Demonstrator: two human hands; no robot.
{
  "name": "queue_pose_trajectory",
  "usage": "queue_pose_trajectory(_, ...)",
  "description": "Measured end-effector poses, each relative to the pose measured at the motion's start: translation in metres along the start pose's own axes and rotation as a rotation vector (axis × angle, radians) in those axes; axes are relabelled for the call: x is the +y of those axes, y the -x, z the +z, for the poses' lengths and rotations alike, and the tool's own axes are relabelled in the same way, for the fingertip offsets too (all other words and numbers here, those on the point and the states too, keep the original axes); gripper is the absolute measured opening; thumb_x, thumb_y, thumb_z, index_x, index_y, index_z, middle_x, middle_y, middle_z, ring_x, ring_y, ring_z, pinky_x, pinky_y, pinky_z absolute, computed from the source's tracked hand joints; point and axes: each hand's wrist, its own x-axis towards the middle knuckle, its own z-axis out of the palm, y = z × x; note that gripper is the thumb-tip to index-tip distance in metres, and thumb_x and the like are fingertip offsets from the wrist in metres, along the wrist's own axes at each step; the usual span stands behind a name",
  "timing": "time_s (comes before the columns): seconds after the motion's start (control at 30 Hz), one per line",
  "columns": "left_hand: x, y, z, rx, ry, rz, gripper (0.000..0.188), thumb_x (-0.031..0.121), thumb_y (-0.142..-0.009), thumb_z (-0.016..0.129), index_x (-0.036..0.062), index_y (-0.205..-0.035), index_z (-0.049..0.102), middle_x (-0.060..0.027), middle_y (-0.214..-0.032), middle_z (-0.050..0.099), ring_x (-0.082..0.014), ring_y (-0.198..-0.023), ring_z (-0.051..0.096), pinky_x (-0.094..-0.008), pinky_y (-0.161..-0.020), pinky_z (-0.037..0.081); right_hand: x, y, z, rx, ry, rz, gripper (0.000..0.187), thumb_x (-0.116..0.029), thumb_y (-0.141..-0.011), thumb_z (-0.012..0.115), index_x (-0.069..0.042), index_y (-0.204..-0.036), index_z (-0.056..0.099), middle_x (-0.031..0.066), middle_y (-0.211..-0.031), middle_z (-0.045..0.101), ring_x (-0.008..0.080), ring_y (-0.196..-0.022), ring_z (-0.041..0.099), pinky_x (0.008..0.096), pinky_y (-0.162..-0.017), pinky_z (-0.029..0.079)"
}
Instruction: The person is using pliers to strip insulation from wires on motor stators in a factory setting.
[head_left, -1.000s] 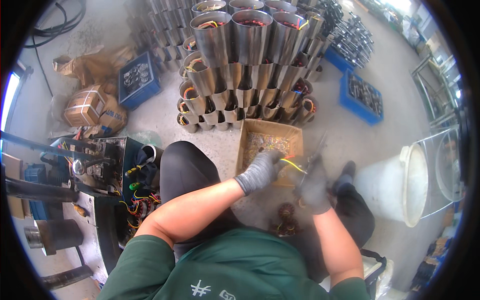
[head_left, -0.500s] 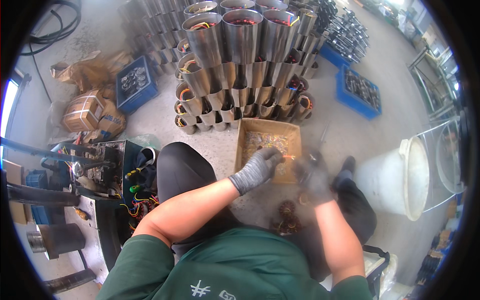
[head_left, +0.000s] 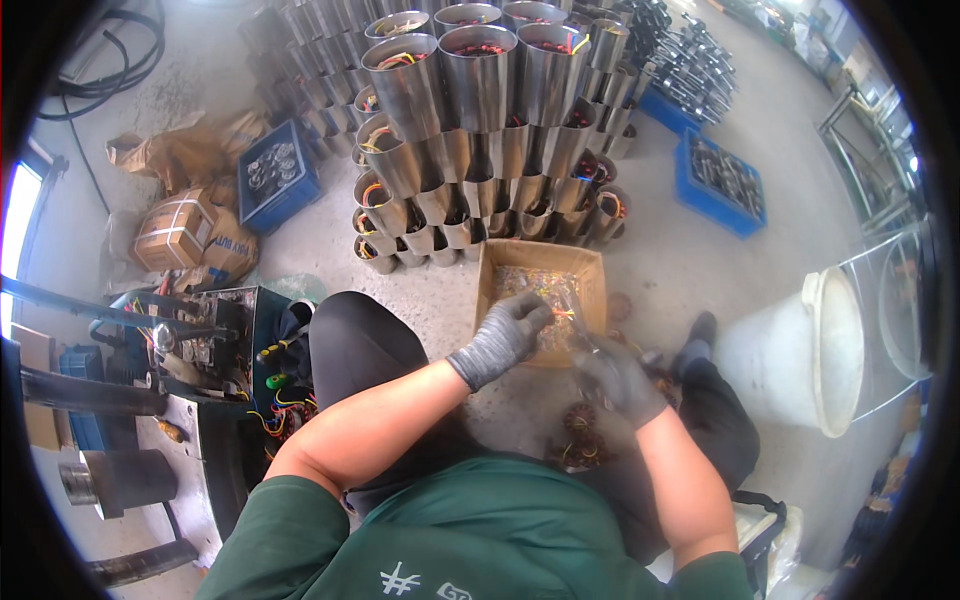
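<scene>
My left hand (head_left: 504, 340), in a grey knit glove, is closed in a pinch above the near part of an open cardboard box (head_left: 594, 285). From its fingertips stick out thin orange-red wires (head_left: 562, 314). My right hand (head_left: 622, 382), in a dark grey glove, is closed on a slim metal tool that looks like scissors (head_left: 578, 318), somewhat blurred. The tool's blades point up and left, close to the wire ends. Small multicoloured scraps (head_left: 520, 281) cover the bottom of the box.
Stacked metal cylinders (head_left: 478, 90) with coloured wires rise behind the box. Wound copper-coloured coils (head_left: 582, 425) lie between my legs. Blue crates (head_left: 738, 215) stand at right and left. A white bucket (head_left: 790, 350) is at right, a machine (head_left: 215, 330) at left.
My right hand has moved left and slightly down, bringing the scissors-like tool from beside the box to the wire ends. The left hand has shifted slightly left, still pinching.
</scene>
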Motion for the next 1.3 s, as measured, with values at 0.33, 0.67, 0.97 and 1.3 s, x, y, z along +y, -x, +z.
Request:
queue_pose_trajectory(0.33, -0.009, -0.005, -0.004, 0.071, 0.214, -0.048, 0.024, 0.021, -0.097, 0.055, -0.0008, -0.089, 0.058, -0.0046, -0.072, 0.061, -0.0119, -0.060, 0.055, -0.0264, -0.057, 0.046, 0.028, -0.007, -0.003, 0.055, -0.060, -0.148, 0.026, -0.015, -0.091, 0.060, 0.000, -0.113, 0.061, 0.0011, -0.086, 0.058, 0.0078, -0.067, 0.056, 0.0200, -0.059, 0.042)
queue_pose_trajectory(0.67, -0.007, -0.006, -0.005, 0.000, 0.051, -0.107, 0.025, 0.023, -0.098, 0.054, -0.0004, -0.093, 0.059, -0.0039, -0.077, 0.062, -0.0110, -0.061, 0.055, -0.0257, -0.059, 0.047, 0.014, -0.009, 0.018, 0.017, -0.147, -0.072, 0.033, -0.011, -0.092, 0.060, -0.005, -0.124, 0.054, -0.0003, -0.100, 0.054, 0.0074, -0.088, 0.054, 0.0199, -0.072, 0.048)
queue_pose_trajectory(0.97, -0.015, -0.014, 0.001, -0.020, -0.046, -0.055, 0.023, 0.021, -0.097, 0.053, -0.0011, -0.096, 0.058, -0.0033, -0.080, 0.061, -0.0111, -0.064, 0.055, -0.0265, -0.060, 0.047, 0.024, -0.019, 0.007, 0.166, -0.412, -0.008, 0.010, 0.000, -0.088, 0.059, -0.006, -0.095, 0.062, -0.0020, -0.081, 0.057, 0.0098, -0.066, 0.055, 0.0281, -0.058, 0.049)
queue_pose_trajectory(1.3, 0.078, 0.031, -0.067, 0.457, 0.159, 0.500, 0.019, 0.020, -0.096, 0.054, 0.0077, -0.085, 0.061, 0.0058, -0.061, 0.041, -0.0059, -0.052, 0.035, -0.0229, -0.050, 0.029, 0.160, -0.079, -0.203, 0.720, 0.030, 0.008, 0.028, -0.037, -0.087, 0.059, -0.010, -0.088, 0.067, 0.0055, -0.057, 0.049, 0.0208, -0.046, 0.048, 0.0377, -0.044, 0.041)
